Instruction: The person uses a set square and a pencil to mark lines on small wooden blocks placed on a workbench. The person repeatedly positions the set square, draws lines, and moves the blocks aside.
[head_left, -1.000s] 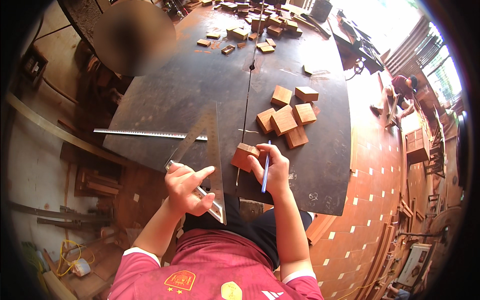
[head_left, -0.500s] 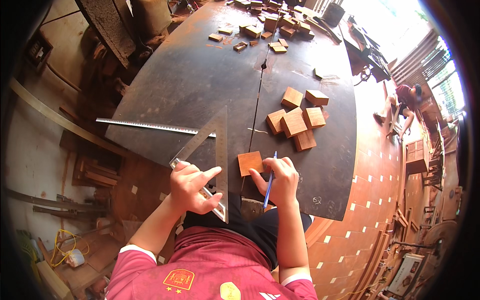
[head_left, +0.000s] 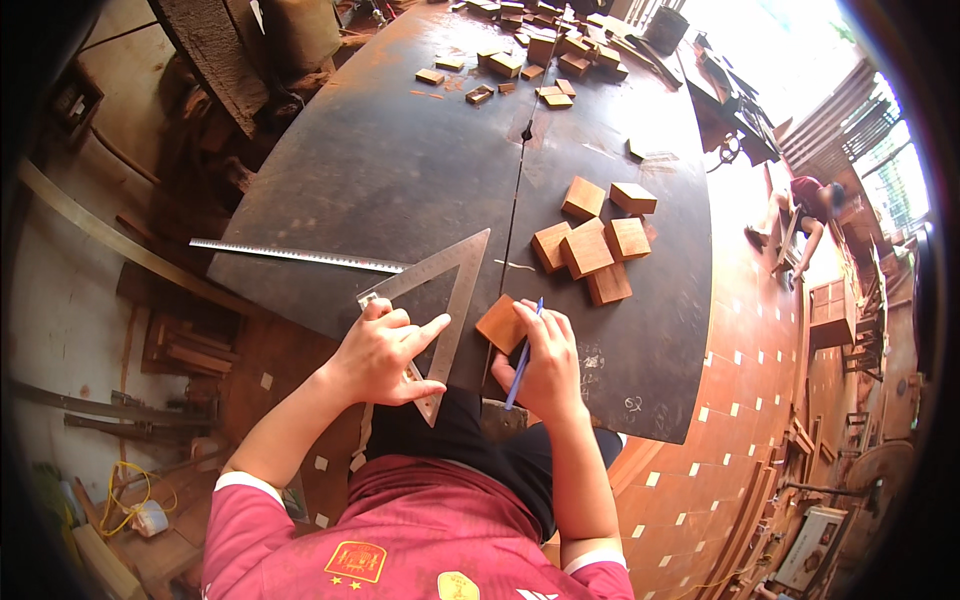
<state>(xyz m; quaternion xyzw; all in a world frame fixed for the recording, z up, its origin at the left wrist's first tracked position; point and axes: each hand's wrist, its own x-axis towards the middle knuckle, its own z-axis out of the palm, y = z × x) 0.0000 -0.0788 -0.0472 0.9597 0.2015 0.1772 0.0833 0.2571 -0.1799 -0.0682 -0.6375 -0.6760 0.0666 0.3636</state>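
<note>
My left hand grips a metal triangular set square by its thicker edge, with the index finger and thumb reaching across its opening. The square is raised over the near edge of the dark table, its tip pointing away from me. In my right hand are a blue pen, slanting across the fingers, and a square wooden block caught at its right side by thumb and fingers. The block is turned cornerwise, just right of the set square and apart from it. Several similar blocks lie clustered beyond my right hand.
A steel ruler lies at the table's left, its right end beside the set square. Many wood offcuts are heaped at the far end of the table. A seam runs lengthwise through the tabletop. Another person sits low at far right.
The set square has tilted clockwise, its tip swinging right and nearer. My right hand has moved slightly left, closed on the block and turned it cornerwise. The far-right person has bent lower.
</note>
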